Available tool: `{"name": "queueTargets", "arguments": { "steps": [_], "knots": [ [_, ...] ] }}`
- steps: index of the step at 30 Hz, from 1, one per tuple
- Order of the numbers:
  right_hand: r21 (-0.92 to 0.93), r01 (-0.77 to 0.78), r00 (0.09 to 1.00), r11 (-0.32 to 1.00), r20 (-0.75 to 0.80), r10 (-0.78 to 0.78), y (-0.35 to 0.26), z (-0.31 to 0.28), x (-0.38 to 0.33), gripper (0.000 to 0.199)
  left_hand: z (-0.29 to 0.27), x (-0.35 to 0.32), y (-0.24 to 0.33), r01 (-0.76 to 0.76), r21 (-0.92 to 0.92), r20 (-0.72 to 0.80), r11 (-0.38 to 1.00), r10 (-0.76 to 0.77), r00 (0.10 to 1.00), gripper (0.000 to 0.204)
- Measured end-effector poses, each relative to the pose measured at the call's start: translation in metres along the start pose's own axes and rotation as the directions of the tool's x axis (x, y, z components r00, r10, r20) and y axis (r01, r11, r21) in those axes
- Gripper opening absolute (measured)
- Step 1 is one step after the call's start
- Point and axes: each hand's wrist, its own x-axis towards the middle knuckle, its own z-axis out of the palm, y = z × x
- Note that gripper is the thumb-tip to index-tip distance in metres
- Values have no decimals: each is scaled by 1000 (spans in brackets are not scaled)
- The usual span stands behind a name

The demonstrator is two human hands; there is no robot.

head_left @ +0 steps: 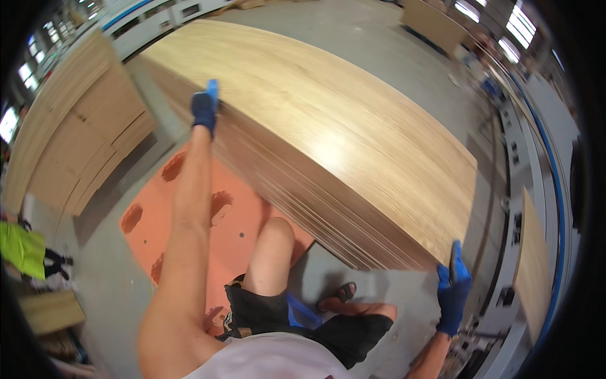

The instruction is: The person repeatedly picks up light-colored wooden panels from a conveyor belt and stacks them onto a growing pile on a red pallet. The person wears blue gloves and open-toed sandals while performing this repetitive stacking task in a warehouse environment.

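Observation:
In front of me lies a tall stack of long wood-grain boards, its pale, glossy top board (341, 126) running from far left to near right. My left hand (205, 107), in a dark blue glove with lighter blue fingertips, grips the top board's near edge toward its left end. A light blue digit rests on the upper face; the fingers below are partly hidden. At the board's near right corner, my right hand (454, 287) in the same kind of glove holds the edge, with one finger pointing up along the end.
An orange platform (252, 221) with worn patches lies under my left arm, beside the stack. Another stack of boards (95, 126) stands at left. A person in a yellow-green top (22, 249) is at far left. Machinery with a blue strip (536, 126) runs along the right.

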Motion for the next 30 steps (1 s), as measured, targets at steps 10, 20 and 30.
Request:
{"name": "queueTargets", "arguments": {
  "steps": [10, 20, 30],
  "knots": [
    [228, -182, 983, 956, 23, 182, 11, 13, -15, 52, -43, -40, 17, -76, -129, -42, 989, 71, 997, 67],
    [-78, -15, 997, 997, -75, 9, 10, 13, -17, 62, -34, -41, 19, -95, -169, -108, 981, 77, 991, 55],
    [-56, -45, 999, 997, 23, 46, 4, 10, -16, 59, -40, -20, 5, -165, -67, -111, 984, 157, 981, 56]
  ]
}}
